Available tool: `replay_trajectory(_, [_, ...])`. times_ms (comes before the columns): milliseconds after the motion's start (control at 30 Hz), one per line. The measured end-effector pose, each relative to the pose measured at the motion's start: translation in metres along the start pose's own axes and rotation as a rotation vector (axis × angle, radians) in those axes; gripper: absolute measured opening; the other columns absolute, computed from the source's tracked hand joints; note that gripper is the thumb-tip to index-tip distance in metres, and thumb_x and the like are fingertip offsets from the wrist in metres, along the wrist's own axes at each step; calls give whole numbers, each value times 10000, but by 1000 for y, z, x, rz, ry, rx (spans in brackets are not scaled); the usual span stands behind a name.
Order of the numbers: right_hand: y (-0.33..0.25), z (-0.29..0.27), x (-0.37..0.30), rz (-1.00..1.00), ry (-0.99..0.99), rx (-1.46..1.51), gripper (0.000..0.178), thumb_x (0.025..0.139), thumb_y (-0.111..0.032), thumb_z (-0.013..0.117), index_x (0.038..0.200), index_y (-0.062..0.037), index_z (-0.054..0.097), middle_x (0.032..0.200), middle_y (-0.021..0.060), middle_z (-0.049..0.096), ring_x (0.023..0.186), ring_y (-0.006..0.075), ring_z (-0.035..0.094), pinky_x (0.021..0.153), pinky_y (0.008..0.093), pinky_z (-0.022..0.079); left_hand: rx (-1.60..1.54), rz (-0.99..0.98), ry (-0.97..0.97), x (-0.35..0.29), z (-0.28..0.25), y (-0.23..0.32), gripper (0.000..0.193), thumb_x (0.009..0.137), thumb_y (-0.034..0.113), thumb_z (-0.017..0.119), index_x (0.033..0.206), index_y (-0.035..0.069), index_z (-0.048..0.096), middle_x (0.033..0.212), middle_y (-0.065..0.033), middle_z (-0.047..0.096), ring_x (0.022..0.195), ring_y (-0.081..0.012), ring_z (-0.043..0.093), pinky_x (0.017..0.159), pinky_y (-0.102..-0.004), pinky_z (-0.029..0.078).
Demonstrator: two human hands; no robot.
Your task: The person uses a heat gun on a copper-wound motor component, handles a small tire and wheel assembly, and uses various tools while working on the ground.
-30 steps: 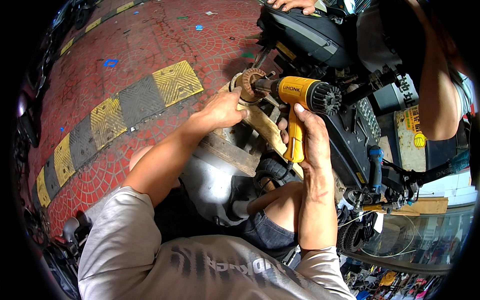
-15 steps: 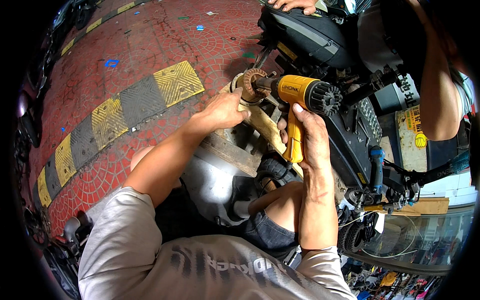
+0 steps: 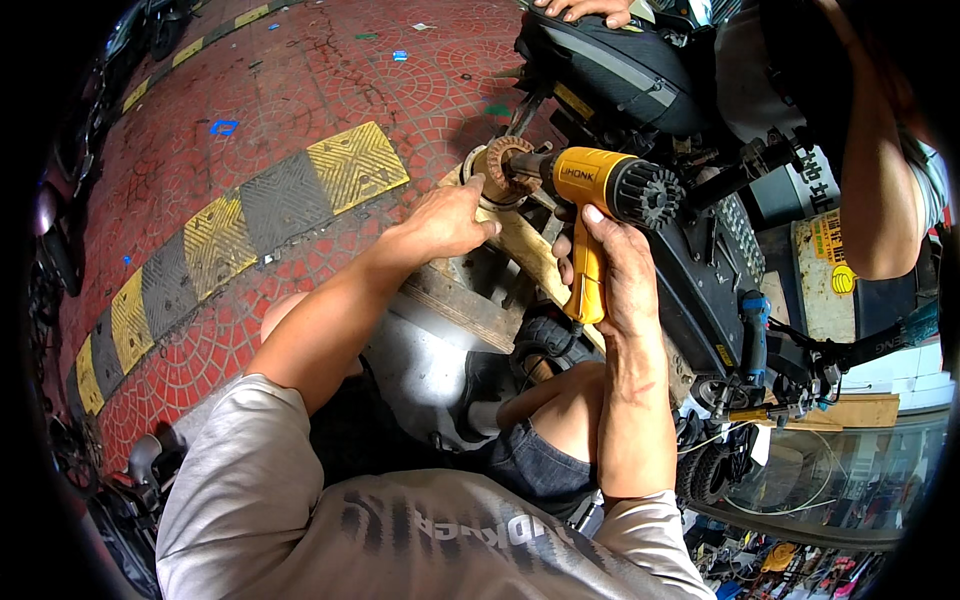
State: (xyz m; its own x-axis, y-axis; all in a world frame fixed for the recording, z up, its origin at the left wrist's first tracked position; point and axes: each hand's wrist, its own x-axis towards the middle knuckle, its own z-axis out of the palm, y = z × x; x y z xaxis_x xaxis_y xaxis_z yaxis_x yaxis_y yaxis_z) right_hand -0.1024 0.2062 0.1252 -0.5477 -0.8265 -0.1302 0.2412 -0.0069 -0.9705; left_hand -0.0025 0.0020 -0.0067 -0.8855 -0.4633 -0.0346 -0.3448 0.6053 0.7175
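My right hand (image 3: 622, 262) is wrapped round the grip of a yellow and black heat gun (image 3: 590, 180). The gun's metal nozzle points left into the open middle of a round metal part (image 3: 497, 172) with a rusty brown inner ring, almost touching it. My left hand (image 3: 452, 220) is closed at the near left rim of that part, index fingertip against its edge; the other fingers are partly hidden beneath. Under the part lie wooden boards (image 3: 465, 310), resting over a scooter-like frame with a small black tyre (image 3: 550, 345).
A black-and-yellow speed bump (image 3: 225, 235) crosses the red patterned paving on the left. To the right are a black scooter deck (image 3: 700, 290) with tools on it and a blue power tool (image 3: 754, 335). Another person's hand (image 3: 590, 10) rests on a black bag (image 3: 620, 80).
The heat gun and my right hand have shifted very slightly. My left hand and the round part look unchanged.
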Motion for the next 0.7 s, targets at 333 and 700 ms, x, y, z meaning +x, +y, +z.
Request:
replay_trajectory(333, [-1,2,2,7,5,1,447,1068,-232,650,1402,56,578,1162,118,747,763,103,681,591,230,569,6,20,42,1,5,-4,868,915,365,744,1558,-98,390,1245,-375,683,1228,-506,651,1071,-538,505])
replay_trajectory(700, [-3,4,-2,-8,13,-37,431,1063,-243,649,1365,58,585,1066,110,736,719,115,664,586,235,554,-24,-32,59,5,-6,-4,757,925,355,739,1491,-78,484,1204,-339,709,1205,-473,675,1057,-518,519])
